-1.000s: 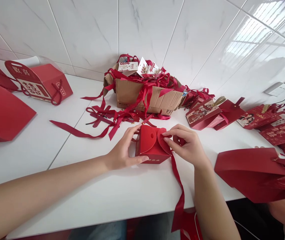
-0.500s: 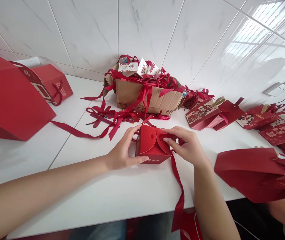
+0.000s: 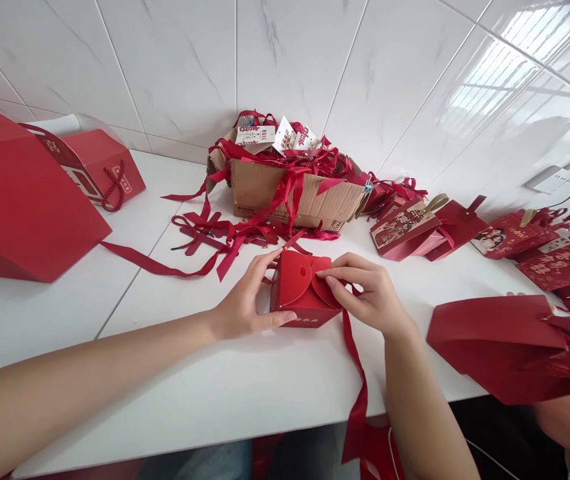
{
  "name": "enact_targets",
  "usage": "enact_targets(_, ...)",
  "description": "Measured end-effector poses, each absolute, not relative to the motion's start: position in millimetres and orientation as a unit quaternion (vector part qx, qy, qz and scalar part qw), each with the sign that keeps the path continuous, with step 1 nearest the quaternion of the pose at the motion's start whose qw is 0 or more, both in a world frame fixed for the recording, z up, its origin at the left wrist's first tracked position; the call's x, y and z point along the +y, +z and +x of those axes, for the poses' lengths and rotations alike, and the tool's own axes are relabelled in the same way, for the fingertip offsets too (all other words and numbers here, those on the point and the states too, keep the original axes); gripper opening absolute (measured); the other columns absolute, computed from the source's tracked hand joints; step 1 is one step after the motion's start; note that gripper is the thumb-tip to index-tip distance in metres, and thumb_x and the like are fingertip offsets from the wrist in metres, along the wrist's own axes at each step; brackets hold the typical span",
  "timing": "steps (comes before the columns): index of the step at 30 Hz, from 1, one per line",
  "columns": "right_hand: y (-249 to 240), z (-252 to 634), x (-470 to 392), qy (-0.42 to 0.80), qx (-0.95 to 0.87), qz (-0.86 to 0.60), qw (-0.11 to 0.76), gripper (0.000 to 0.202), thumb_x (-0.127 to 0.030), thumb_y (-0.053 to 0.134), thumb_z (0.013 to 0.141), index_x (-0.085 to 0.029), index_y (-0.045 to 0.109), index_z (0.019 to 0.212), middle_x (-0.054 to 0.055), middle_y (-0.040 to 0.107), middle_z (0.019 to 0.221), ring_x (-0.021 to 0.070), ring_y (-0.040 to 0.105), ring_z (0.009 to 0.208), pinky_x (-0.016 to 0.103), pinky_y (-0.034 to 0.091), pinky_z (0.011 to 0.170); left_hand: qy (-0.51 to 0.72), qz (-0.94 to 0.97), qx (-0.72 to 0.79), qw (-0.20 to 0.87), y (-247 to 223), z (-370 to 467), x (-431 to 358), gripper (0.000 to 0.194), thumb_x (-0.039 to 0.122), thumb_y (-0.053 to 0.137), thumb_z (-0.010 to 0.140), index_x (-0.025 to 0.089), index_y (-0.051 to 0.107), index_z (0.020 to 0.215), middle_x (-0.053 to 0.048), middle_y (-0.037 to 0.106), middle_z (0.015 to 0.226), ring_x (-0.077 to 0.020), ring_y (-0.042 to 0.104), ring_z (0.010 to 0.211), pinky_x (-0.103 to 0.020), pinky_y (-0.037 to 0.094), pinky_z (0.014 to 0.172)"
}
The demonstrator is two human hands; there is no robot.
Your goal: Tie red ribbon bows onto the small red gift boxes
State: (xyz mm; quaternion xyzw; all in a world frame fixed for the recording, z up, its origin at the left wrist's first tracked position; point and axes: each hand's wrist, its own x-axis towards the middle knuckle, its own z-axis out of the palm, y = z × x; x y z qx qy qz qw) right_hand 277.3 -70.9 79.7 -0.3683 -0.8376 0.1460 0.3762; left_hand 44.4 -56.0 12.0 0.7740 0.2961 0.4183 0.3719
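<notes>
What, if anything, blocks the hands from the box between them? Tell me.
Nothing visible: the left hand holds the box, and the right hand is at its flap. The ribbon trails down right of the box.

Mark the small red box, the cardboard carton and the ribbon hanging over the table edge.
Small red box [image 3: 295, 287]: head view, left rounded flap.
Cardboard carton [image 3: 322, 203]: head view, front wall.
Ribbon [image 3: 361, 389]: head view, middle stretch.

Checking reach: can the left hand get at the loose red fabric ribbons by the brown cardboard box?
Likely yes: the ribbons lie just beyond the left hand, nothing visible blocking, though it is holding the small red folded card box.
</notes>
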Motion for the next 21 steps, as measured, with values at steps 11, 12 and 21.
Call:
enact_targets(11, 78.2, 273.4, -72.1, 0.111, -0.845, -0.365, 0.376, 0.021, -0.007, 0.051, 0.082, -0.018, 0.067, 0.088, 0.006, 0.060, 0.085, 0.0124, 0.057, 0.070, 0.026, 0.049, 0.058, 0.419, 0.769, 0.300, 0.379, 13.0, 44.3, -56.4, 0.090, 0.038, 0.074, 0.074, 0.029, 0.022, 0.147, -0.014, 0.035, 0.143, -0.0339, 0.041, 0.130, -0.046, 0.048, 0.094)
enact_targets(12, 77.8, 272.6, -72.2, 0.110, -0.845, -0.360, 0.379, 0.022, -0.007, 0.050, 0.083, -0.019, 0.067, 0.089, 0.006, 0.059, 0.086, 0.0126, 0.057, 0.072, 0.026, 0.049, 0.058, 0.418, 0.768, 0.301, 0.381, 13.0, 44.3, -56.5, 0.090, 0.038, 0.074, 0.074, 0.029, 0.023, 0.147, -0.014, 0.035, 0.144, -0.0335, 0.041, 0.130, -0.046, 0.048, 0.094)
enact_targets(21, 77.5, 270.2, -72.8, 0.127, -0.826, -0.388, 0.389, 0.008, -0.012, 0.058, 0.082, -0.019, 0.060, 0.083, 0.002, 0.060, 0.079, 0.0109, 0.052, 0.063, 0.026, 0.047, 0.057, 0.421, 0.768, 0.298, 0.380, 12.9, 44.2, -56.6, 0.089, 0.037, 0.074, 0.074, 0.029, 0.023, 0.147, -0.014, 0.035, 0.144, -0.0329, 0.041, 0.130, -0.045, 0.048, 0.095)
